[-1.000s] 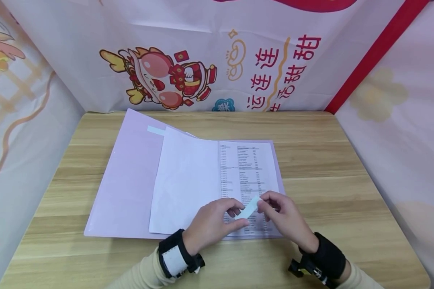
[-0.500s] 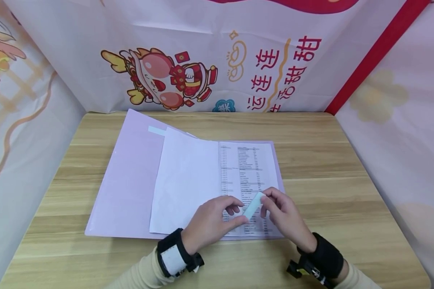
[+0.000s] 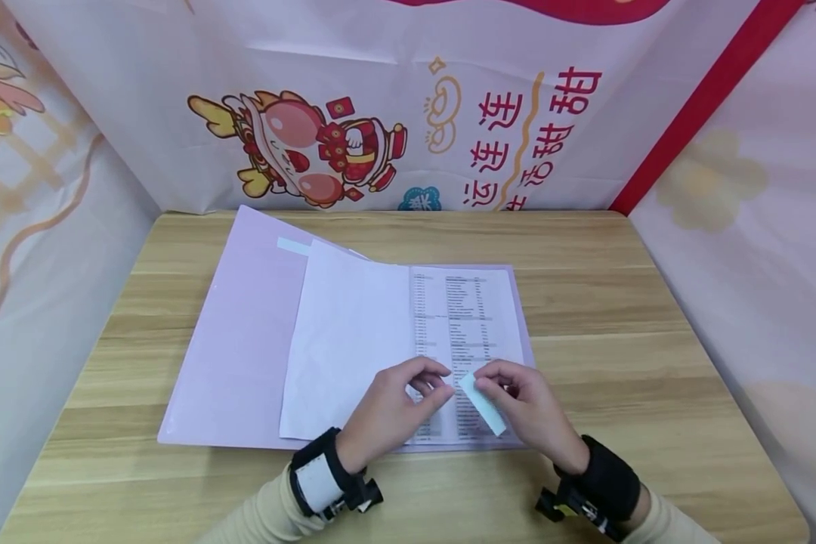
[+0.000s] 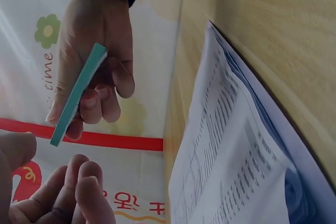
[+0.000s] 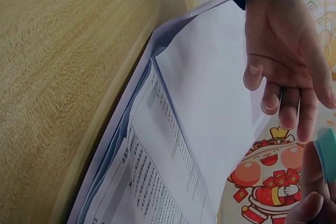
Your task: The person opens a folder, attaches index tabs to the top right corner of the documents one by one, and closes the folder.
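Pale green strip, pinched in the right hand, is slanting above a printed page.
The grip is sitting near one end, presumably leaving its length free; the left hand is curving loosely beside it, holding nothing. Beneath, a purple folder is lying open on the counter, probably keeping the page flat.
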Available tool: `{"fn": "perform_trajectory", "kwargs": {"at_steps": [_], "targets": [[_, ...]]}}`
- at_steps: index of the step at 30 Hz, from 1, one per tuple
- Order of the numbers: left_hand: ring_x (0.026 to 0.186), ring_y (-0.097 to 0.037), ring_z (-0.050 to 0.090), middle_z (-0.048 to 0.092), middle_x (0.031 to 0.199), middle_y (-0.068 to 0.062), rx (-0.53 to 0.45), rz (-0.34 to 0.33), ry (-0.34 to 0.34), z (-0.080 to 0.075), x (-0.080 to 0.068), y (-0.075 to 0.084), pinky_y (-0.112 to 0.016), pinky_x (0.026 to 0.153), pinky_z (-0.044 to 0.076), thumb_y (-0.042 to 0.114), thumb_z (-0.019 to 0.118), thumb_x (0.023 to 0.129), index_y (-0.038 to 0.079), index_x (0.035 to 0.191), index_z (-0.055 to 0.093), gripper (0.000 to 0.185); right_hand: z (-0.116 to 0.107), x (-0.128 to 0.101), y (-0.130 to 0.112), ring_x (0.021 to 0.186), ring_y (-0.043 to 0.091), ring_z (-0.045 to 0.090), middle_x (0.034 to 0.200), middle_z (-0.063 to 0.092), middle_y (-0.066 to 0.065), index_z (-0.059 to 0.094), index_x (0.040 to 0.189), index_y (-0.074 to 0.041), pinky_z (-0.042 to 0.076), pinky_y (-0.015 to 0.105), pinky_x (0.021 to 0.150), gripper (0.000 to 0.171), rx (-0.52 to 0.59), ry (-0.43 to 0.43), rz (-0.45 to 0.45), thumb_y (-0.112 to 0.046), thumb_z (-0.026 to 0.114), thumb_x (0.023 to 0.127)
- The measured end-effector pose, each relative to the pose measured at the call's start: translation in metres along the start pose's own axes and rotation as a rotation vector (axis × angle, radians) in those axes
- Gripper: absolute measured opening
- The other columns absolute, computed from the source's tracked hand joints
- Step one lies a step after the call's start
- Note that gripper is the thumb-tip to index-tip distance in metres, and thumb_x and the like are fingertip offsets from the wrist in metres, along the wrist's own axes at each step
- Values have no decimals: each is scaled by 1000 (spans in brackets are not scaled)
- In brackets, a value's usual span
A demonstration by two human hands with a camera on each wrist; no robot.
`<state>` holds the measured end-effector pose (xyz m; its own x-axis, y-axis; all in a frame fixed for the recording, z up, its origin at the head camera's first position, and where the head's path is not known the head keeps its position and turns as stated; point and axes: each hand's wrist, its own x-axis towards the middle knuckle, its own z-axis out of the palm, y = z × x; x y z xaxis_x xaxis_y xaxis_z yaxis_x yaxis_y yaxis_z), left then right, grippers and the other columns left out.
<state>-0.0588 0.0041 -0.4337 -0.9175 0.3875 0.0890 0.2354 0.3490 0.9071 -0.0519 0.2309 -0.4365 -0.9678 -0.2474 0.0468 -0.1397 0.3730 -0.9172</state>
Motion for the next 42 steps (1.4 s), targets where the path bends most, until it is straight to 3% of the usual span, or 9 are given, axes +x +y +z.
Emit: {"fn": "perform_trajectory", "kwargs": {"at_steps": [6,11,19,22,26,32,39,42], "targets": [[85,-8,66,70,90,11,-107,-8,-31,-2,0,-2,-33,77,55,19,71,97,13,109,72,14,4,2,-3,62,10,50,79,66,-2,76,93,-7,39,22,55,10,-38,-58,-6,-10,67,98],[83,-9,65,70,90,10,-111,-12,-68,-3,0,-3,-31,72,54,19,71,97,13,107,72,12,6,4,-2,61,8,48,77,66,-4,77,90,-8,37,23,54,9,-50,-67,-31,-9,69,96],[84,-9,65,70,93,8,-138,-55,-121,-1,0,-8,-31,76,55,20,71,96,14,101,71,7,8,5,0,62,6,48,76,68,-7,78,87,-9,37,22,56,8,-78,-97,-26,-9,73,93],[80,-11,65,69,90,3,-174,-77,-127,-1,-1,-9,-30,66,57,17,71,96,10,101,70,9,8,5,-1,62,7,49,78,68,-7,78,89,-10,39,22,56,6,-85,-109,-26,-11,73,93],[72,-13,64,69,87,-1,-208,-103,-110,-2,-1,-11,-31,51,55,13,69,96,6,109,72,15,7,6,-2,64,8,50,82,68,-6,76,92,-11,40,22,57,5,-91,-101,-25,-14,72,94],[71,-22,65,69,88,-3,-229,-122,-10,-5,0,-11,-31,50,55,12,69,96,7,103,73,9,1,9,-3,77,12,56,91,69,-6,73,108,-9,44,24,64,14,-139,-74,-42,-16,72,96],[69,-32,63,67,85,-6,-276,-157,55,-7,1,-10,-29,49,54,8,69,95,5,101,71,7,-3,7,2,90,22,62,107,72,-1,73,123,-9,48,24,62,38,-323,-53,-203,-17,82,87],[69,-35,63,67,85,-7,-282,-171,50,-8,2,-10,-28,49,54,7,69,95,5,99,71,5,-1,7,5,90,17,61,109,72,-3,75,122,-12,48,24,61,38,-387,-48,-246,-20,83,86]]}}
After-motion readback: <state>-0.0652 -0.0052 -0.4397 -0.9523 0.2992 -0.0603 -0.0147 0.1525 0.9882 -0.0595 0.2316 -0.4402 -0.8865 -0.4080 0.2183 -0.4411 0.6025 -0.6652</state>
